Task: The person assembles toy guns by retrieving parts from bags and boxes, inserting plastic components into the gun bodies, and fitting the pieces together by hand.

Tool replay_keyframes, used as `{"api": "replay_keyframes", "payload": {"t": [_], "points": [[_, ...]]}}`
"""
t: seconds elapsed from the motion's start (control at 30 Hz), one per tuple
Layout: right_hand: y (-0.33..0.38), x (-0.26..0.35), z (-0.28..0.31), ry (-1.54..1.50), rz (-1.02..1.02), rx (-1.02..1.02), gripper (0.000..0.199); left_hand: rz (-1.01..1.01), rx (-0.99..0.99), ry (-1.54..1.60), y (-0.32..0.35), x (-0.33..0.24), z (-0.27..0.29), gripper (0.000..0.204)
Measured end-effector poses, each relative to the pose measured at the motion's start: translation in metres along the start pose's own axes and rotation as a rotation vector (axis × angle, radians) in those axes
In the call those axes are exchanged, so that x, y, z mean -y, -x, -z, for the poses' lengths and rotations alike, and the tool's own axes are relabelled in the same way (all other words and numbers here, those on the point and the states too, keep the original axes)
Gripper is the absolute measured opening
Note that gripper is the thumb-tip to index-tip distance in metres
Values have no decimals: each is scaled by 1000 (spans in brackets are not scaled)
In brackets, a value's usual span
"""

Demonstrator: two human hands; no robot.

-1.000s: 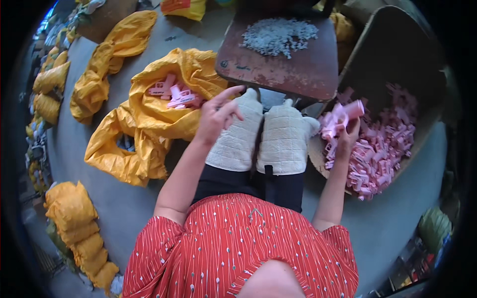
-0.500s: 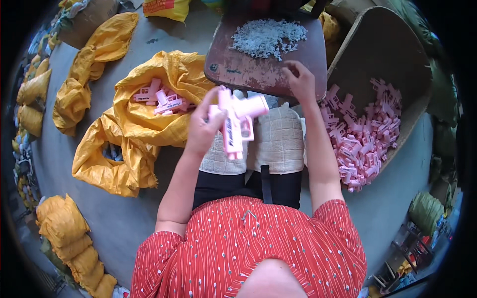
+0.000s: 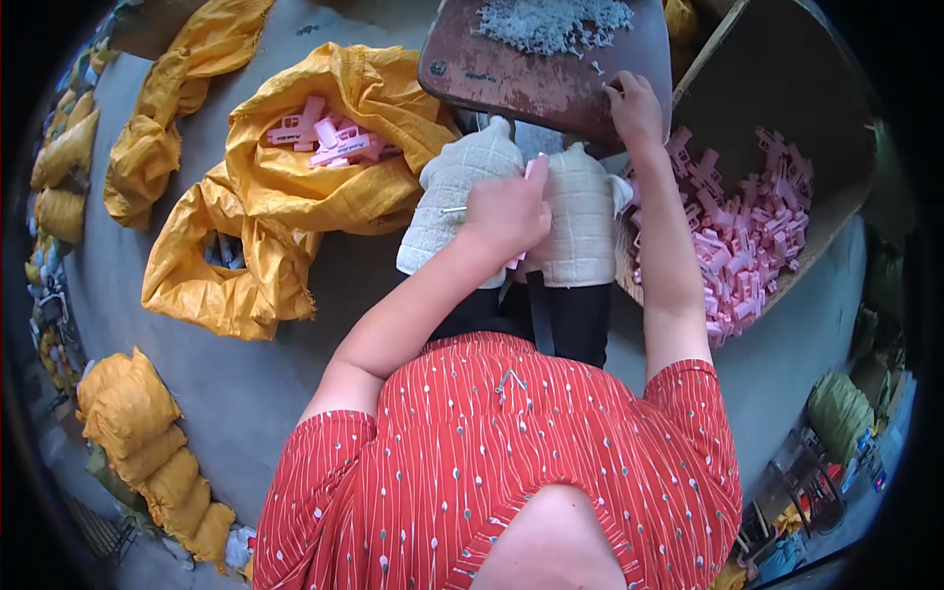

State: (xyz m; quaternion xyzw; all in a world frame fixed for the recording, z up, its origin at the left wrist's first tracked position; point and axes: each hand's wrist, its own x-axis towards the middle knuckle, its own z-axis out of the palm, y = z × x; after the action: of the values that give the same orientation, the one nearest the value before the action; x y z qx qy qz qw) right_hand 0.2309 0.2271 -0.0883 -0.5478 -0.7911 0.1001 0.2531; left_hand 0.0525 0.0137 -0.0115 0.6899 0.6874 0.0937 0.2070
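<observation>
My left hand [image 3: 506, 211] is closed around a pink plastic toy gun [image 3: 536, 169] above my lap. The hand covers most of the toy; only its ends show. A thin, shiny rod [image 3: 454, 208] juts out on the left side of this hand. At the right near edge of a worn brown stool seat [image 3: 531, 93], my right hand [image 3: 637, 113] has its thumb and fingers pinched together. Anything between those fingertips is too small to tell. A heap of small clear plastic pieces [image 3: 551, 22] lies on the seat, with a few loose ones near my right fingers.
Left of my lap, an open yellow woven sack [image 3: 344, 211] holds several pink toy guns [image 3: 339, 143]. A tall tilted bin [image 3: 836, 197] on the right contains a large pile of pink toy pieces [image 3: 742, 246]. Pale quilted pads [image 3: 575, 226] cover my knees. More yellow sacks [image 3: 147, 442] lie further left.
My left hand has brought the toy gun rightward, over my lap, and turned it. On the stool my right hand has shifted slightly right, away from the clear pieces. The whole view has tilted nearer.
</observation>
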Motion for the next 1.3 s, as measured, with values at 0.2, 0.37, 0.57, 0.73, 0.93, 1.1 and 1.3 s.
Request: {"api": "replay_keyframes", "payload": {"t": [0.2, 0.37, 0.57, 0.73, 0.93, 1.1, 1.3], "points": [[74, 62, 72, -736, -171, 222, 10, 18, -23, 343, 7, 21, 34, 55], [139, 102, 82, -852, -21, 348, 16, 6, -74, 1056, 7, 22, 50, 41], [143, 110, 73, -791, 81, 309, 15, 13, -148, 1381, 6, 1, 66, 37], [139, 111, 67, -728, 245, 306, 16, -67, -213, 1623, -2, -3, 57, 39], [138, 111, 70, -736, 163, 304, 12, -161, -176, 1670, -10, -7, 31, 42], [142, 110, 63, -725, 107, 292, 12, -184, -286, 1584, -7, 0, 18, 45], [142, 115, 57, -765, 50, 277, 12, -127, -232, 1474, -4, -4, -1, 43]]}}
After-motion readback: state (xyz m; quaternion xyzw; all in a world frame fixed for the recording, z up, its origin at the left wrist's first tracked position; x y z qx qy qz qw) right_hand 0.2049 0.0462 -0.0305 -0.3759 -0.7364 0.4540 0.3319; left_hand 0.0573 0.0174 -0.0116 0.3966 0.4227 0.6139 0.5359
